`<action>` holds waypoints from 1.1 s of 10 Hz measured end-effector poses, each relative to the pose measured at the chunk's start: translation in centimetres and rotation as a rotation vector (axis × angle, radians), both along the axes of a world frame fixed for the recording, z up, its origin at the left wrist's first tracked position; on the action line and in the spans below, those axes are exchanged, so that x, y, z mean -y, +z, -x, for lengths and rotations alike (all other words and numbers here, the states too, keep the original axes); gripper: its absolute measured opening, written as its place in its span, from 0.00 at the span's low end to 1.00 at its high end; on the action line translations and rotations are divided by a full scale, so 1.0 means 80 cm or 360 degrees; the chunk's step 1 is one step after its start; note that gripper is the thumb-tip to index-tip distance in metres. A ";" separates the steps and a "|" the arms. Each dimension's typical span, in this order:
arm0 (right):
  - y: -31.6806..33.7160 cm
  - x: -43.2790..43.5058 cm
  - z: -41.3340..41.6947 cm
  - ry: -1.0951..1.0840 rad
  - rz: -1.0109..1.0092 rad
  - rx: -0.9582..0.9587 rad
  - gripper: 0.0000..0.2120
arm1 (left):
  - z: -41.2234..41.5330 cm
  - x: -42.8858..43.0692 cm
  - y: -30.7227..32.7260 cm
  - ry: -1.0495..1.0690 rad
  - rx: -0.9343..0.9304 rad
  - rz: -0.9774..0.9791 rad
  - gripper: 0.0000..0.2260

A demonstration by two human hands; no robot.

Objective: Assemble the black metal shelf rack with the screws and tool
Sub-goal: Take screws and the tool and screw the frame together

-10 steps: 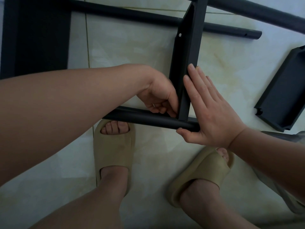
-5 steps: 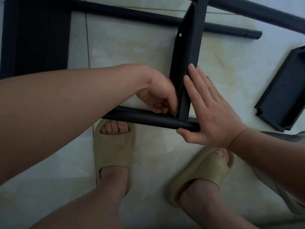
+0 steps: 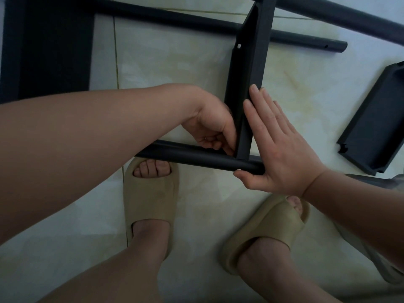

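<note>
A black shelf panel (image 3: 251,62) stands on edge and meets a black tube (image 3: 192,155) at a corner joint. My left hand (image 3: 209,125) sits inside that corner with its fingers curled, pinching a small metal piece (image 3: 206,138) that only glints between them. My right hand (image 3: 282,147) presses flat against the panel's outer face, fingers straight, with the thumb hooked under the tube's end. A second tube (image 3: 175,18) crosses the panel's far end. No screw head or tool is plainly visible.
A loose black panel (image 3: 376,123) lies on the tiled floor at the right. A wide dark panel (image 3: 50,51) fills the upper left, and another tube (image 3: 349,16) runs across the top right. My feet in tan slippers (image 3: 150,193) (image 3: 269,230) stand just below the joint.
The left hand's fingers have shifted slightly at the joint. The right hand and the frame have stayed in place.
</note>
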State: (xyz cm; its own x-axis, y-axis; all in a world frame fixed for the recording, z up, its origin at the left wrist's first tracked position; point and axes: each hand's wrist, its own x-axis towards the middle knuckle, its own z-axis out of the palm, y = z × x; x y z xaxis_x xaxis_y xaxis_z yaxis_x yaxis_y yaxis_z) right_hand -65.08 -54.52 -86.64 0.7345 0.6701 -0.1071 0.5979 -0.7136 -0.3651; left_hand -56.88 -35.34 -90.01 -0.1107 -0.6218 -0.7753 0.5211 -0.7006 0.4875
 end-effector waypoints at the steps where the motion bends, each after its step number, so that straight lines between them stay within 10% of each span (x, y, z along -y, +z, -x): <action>1: 0.000 0.000 0.000 0.0004 -0.0006 0.0001 0.50 | 0.001 -0.001 -0.001 0.0022 -0.0003 0.0011 0.07; 11: -0.003 0.001 0.000 0.0005 -0.0027 0.0008 0.50 | 0.003 0.001 -0.001 0.0118 0.0034 0.0004 0.08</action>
